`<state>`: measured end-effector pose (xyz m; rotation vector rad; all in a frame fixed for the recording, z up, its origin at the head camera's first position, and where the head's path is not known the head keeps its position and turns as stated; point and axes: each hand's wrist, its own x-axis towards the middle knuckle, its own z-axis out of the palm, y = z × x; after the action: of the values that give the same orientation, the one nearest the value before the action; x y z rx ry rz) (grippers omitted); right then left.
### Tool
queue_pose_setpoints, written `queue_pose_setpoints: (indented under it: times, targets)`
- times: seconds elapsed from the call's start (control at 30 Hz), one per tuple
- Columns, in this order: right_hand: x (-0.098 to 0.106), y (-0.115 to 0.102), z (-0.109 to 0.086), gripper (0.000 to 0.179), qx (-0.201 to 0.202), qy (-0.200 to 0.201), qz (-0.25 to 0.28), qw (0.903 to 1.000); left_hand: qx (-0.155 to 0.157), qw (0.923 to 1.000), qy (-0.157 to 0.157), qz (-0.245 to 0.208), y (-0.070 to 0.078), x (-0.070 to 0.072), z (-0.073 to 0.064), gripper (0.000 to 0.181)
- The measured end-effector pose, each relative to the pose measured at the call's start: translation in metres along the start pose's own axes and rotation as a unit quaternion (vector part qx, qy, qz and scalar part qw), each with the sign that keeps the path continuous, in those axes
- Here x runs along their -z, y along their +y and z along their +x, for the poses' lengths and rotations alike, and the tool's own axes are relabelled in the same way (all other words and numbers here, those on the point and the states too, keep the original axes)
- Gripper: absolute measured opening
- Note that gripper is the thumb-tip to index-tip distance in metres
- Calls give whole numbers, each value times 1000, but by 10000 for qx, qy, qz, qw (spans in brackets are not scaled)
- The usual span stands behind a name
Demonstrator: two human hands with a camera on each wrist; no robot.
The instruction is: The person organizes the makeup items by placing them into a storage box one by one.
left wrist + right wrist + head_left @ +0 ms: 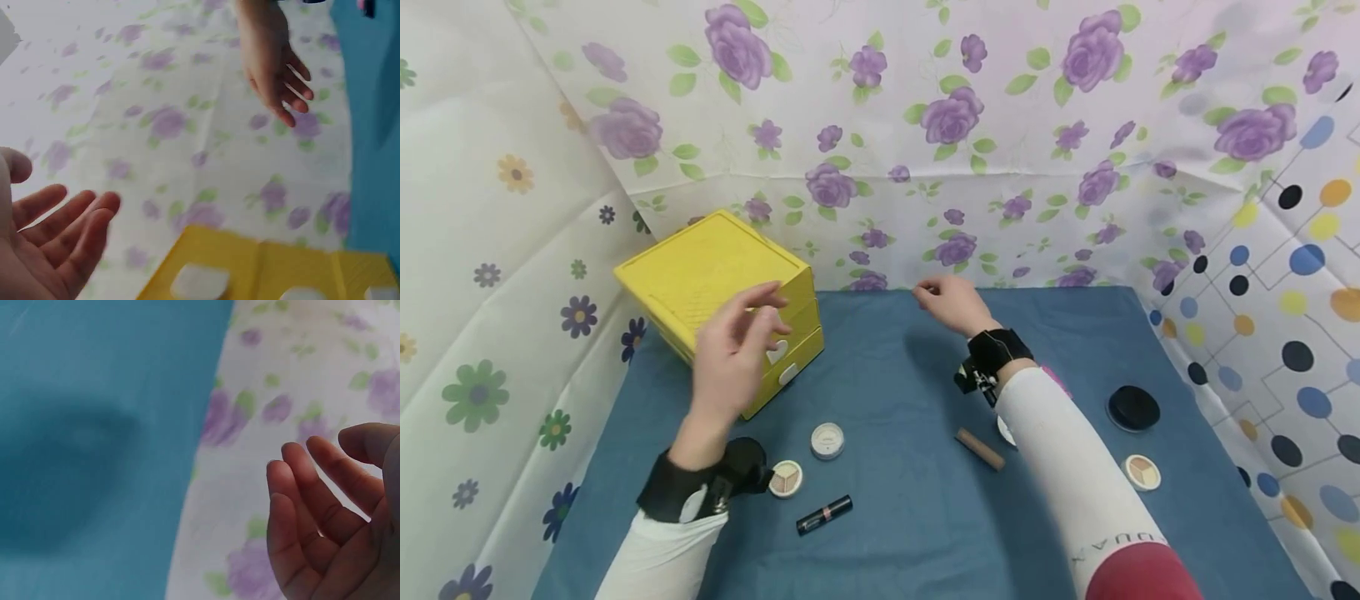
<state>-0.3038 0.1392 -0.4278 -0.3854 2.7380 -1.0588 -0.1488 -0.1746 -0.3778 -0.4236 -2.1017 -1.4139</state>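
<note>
My left hand (730, 358) is raised in front of the yellow drawer box (715, 267), fingers loosely bent and nothing in them. In the left wrist view its palm and fingers (62, 231) show apart from the white-handled drawers. My right hand (953, 302) hovers over the back edge of the blue cloth, also holding nothing. Its relaxed fingers (312, 500) appear in the right wrist view. Below the left wrist lie a small round jar (827, 440), a three-colour concealer palette (786, 479) and a black lipstick tube (824, 515).
Under the right forearm lies a brown tube (980, 449), with a white round item (1006, 431) and a pink thing (1056, 380) partly hidden. Farther right are a black round compact (1133, 408) and another three-colour palette (1142, 472). Flowered sheets (880, 125) hang behind the blue cloth (895, 533).
</note>
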Motion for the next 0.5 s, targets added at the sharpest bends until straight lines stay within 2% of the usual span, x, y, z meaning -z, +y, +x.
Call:
queue_pose_setpoints:
  times: [0.07,0.13,0.2,0.27,0.37,0.43,0.5]
  targets:
    - [-2,-18,4,43,73,-138,320,9994,-114,9977,665,-21,2,14,-2,29]
    - [-4,-37,8,44,183,-228,616,9977,-6,9905,1375,33,3,25,-2,29]
    - [-8,-57,12,46,304,-274,818,9958,307,9796,1985,84,1,34,-2,31]
    - [-14,-75,18,46,430,-313,955,9940,723,9675,2423,83,-2,42,-2,36]
    - [-25,-99,24,48,567,-353,1107,9916,1487,9525,2656,106,-8,51,-4,51]
    - [-33,-113,28,51,595,-371,1207,9902,2059,9439,2582,-82,-14,54,-6,63]
    - [-39,-125,31,54,588,-361,1244,9898,2650,9344,2359,-307,-19,55,-9,76]
